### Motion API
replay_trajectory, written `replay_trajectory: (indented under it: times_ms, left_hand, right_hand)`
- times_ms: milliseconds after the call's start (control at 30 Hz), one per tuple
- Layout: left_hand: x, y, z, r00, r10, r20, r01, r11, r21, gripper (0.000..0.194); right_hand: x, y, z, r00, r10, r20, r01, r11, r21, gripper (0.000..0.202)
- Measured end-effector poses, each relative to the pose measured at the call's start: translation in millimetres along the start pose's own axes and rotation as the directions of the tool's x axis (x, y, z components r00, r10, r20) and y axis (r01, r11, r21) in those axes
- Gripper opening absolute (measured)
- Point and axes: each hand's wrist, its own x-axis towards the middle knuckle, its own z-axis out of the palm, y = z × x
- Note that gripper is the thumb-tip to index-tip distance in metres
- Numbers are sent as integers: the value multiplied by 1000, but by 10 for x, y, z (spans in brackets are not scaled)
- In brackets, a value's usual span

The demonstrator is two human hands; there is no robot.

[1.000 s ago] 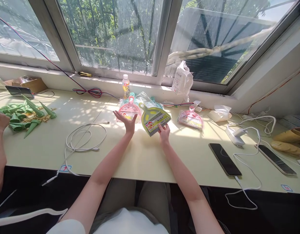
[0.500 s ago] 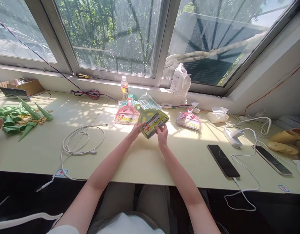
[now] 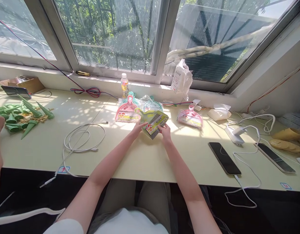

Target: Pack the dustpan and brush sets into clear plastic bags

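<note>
The left hand [image 3: 137,129] and right hand [image 3: 166,131], nearly closed, pinch the green dustpan [image 3: 153,122] between them, likely light, stiff and best held by its sides.

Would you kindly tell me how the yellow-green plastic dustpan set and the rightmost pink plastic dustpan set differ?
The yellow-green plastic dustpan set is held by the left hand and right hand; the pink plastic dustpan set rests on the table. The yellow-green set slants leftward, while the pink set's handle points toward the window. Both carry printed labels.
</note>
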Motion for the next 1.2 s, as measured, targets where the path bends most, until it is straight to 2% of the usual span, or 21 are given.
replay_trajectory:
  times_ms: [133, 200, 300, 367, 433, 533, 600, 667, 800, 900, 1067, 1200]
  left_hand:
    - [-25, 3, 40, 999, -44, 12, 43, 999, 33, 64]
    - [-59, 8, 86, 992, -97, 84, 89, 991, 95, 64]
    - [-110, 13, 174, 953, -192, 234, 154, 973, 170, 67]
    - [-118, 25, 210, 942, -201, 270, 161, 973, 164, 69]
    - [-98, 51, 208, 958, -156, 240, 138, 986, 90, 68]
    - [-50, 91, 154, 993, -38, 114, 47, 996, -80, 65]
    - [-35, 88, 130, 998, 22, 51, -15, 990, -138, 61]
    - [-40, 47, 146, 1000, 8, 23, -4, 987, -163, 59]
    - [-69, -89, 270, 993, -110, 43, 117, 969, -216, 53]
    - [-64, -136, 328, 990, -123, 63, 133, 971, -200, 56]
    - [-39, -84, 246, 1000, -18, 1, 18, 994, -105, 63]
    - [-111, -86, 265, 998, -60, 17, 61, 998, -23, 66]
  right_hand:
    - [17, -29, -9, 996, 92, -7, -91, 990, 113, 30]
    - [6, -54, -14, 994, 99, -42, -92, 986, 142, 32]
    - [-9, -101, -35, 994, 58, -87, -44, 986, 161, 34]
    - [-13, -126, -49, 992, 32, -119, -13, 987, 160, 35]
    - [-15, -135, -52, 992, 24, -126, -5, 989, 148, 34]
    - [-28, -115, -27, 996, 25, -85, -15, 992, 122, 35]
    - [-39, -88, 0, 999, 13, -48, -8, 995, 101, 37]
    - [-44, -60, 19, 1000, -7, -26, 10, 996, 87, 39]
    - [-25, -32, 15, 997, -56, -57, 62, 992, 105, 40]
    - [-20, -27, 16, 995, -55, -87, 66, 990, 122, 39]
    - [-44, -26, 49, 998, -6, -57, 14, 992, 129, 40]
    - [-39, -46, 31, 998, -3, -63, 10, 994, 110, 39]
